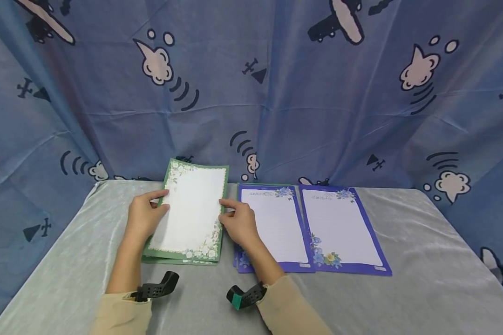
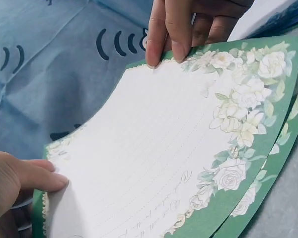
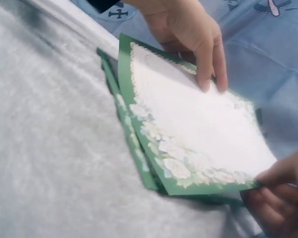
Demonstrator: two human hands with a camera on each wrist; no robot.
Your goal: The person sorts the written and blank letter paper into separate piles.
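A green-bordered sheet of floral stationery (image 1: pixel 191 207) is raised at a tilt, its white face toward the camera and its middle slightly bowed in the left wrist view. My left hand (image 1: pixel 144 216) pinches its left edge, thumb on the front. The opposite edge is pinched by my right hand (image 1: pixel 241 224), seen also in the right wrist view at the lower right. Below the raised sheet lies at least one more green sheet (image 3: pixel 131 136), mostly hidden. White roses decorate the corner (image 2: pixel 233 176) of the held sheet.
Right of the green paper lie two purple-bordered sheets, a nearer one (image 1: pixel 272 228) partly behind my right forearm and another (image 1: pixel 341 223) beside it. More paper edges show under the nearer one. A pale cloth (image 1: pixel 423 279) covers the table; a blue patterned curtain (image 1: pixel 276 93) hangs behind.
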